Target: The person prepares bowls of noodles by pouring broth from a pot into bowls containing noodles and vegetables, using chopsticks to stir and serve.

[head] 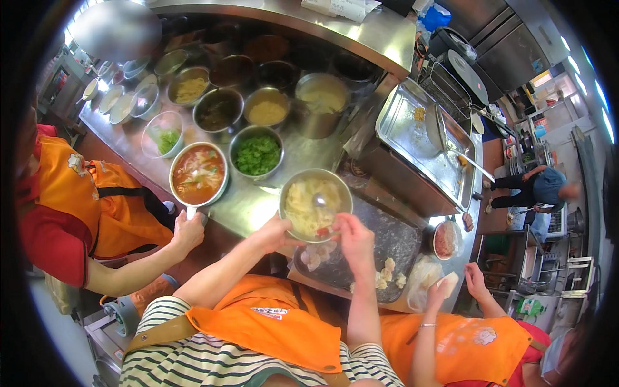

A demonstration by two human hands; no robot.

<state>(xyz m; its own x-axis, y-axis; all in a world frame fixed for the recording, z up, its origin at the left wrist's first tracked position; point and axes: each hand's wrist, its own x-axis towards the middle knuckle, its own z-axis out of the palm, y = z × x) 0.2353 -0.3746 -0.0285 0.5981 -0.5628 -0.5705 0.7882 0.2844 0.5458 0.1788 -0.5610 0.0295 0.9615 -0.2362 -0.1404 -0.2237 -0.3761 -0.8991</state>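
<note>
A round metal bowl (pixel 286 186) of pale, thin pieces in yellowish broth is held in front of me. My left hand (pixel 272 236) grips its near-left rim. Over the near-right rim, the fingers of my right hand (pixel 355 239) are pinched on what looks like a spoon (pixel 319 199), whose shiny metal head lies in the food. Something small and red (pixel 322 232) shows at those fingertips; whether it belongs to the spoon I cannot tell. Behind the bowl stands a metal pot of chopped green herbs (pixel 257 154). A dark floured tray (pixel 382 242) with wrapped dumplings (pixel 385 275) lies partly below my right forearm.
At left, a co-worker's hand (pixel 188 231) holds a white-handled pan of red soup (pixel 199 173). A co-worker at right holds a pale wrapper (pixel 450 284) near a bowl of minced meat (pixel 444 241). Several pots (pixel 218 110) fill the counter's back. A deep steel pan (pixel 411 140) stands right.
</note>
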